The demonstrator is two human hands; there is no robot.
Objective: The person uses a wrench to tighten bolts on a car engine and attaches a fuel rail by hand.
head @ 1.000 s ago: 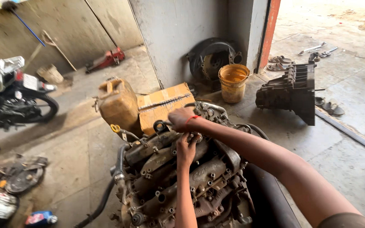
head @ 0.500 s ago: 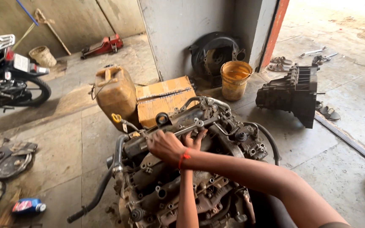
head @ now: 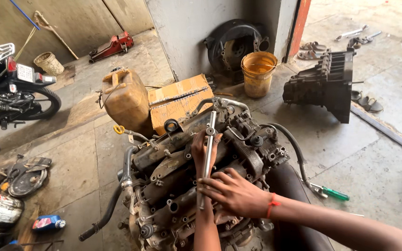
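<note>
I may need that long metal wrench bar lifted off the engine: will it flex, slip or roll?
The wrench bar looks like straight bare steel, so probably stiff and fairly heavy for its thickness. Both the left hand and the right hand grip it over a greasy engine, so it may be slippery. Being round, it would likely roll if set down.

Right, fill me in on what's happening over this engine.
A person is bent over a grimy engine that sits on the concrete workshop floor. Both hands are on a long metal socket wrench held upright over the top of the engine: the left hand grips it higher up, and the right hand, with a red band at the wrist, lies across its lower end. A yellowish jerrycan, a cardboard box and a yellow bucket stand behind the engine, and a green-handled screwdriver lies to its right.
</note>
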